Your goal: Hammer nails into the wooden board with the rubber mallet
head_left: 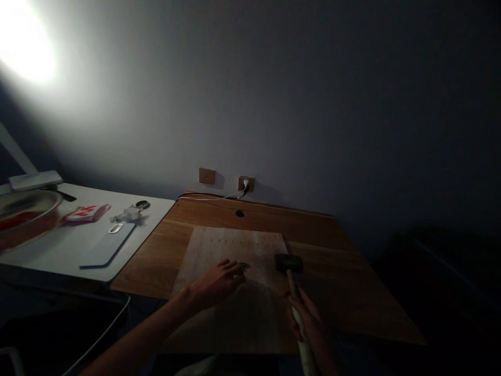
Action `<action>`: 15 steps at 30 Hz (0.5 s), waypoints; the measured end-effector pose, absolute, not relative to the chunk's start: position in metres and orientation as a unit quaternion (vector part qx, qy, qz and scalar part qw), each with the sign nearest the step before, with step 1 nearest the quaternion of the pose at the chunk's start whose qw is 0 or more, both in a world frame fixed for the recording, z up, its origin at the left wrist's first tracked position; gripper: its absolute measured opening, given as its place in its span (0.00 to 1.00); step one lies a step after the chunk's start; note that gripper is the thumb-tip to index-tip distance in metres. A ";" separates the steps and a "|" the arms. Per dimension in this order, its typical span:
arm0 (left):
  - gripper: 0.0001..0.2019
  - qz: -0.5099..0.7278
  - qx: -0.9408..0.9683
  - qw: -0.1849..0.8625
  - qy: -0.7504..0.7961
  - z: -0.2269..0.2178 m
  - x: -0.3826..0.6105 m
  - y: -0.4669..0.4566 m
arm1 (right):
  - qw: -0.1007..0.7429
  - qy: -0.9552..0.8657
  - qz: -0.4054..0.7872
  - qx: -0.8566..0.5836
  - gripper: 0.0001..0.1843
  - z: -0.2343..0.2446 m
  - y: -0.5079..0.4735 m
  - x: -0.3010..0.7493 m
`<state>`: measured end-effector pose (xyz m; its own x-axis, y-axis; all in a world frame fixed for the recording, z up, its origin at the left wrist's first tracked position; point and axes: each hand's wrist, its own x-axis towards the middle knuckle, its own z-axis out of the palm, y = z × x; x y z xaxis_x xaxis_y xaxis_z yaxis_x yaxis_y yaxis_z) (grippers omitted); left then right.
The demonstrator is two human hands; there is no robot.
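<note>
My left hand [217, 284] rests on a pale board [230, 250] lying on the wooden desk [321, 261]. Its fingers pinch a small metal item [245, 265] at the fingertips; I cannot make out what it is. My right hand [305, 316] is wrapped round the light wooden handle of a mallet [289, 263]. The dark mallet head sits low over the board's right edge, just right of the left fingertips. The room is dim.
A white side table [78, 240] on the left carries a phone [109, 244], a red packet [84, 213], a bowl [23, 214] and small clutter. A white cable [219, 197] runs to a wall socket [246, 184] behind the desk.
</note>
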<state>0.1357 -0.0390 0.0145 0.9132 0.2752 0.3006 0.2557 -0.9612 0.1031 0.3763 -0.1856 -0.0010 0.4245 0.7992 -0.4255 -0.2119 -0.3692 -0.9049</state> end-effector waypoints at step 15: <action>0.28 0.148 0.944 0.258 0.141 -0.011 0.179 -0.031 | 0.513 -0.300 0.342 -0.728 0.48 -0.015 -0.178 0.376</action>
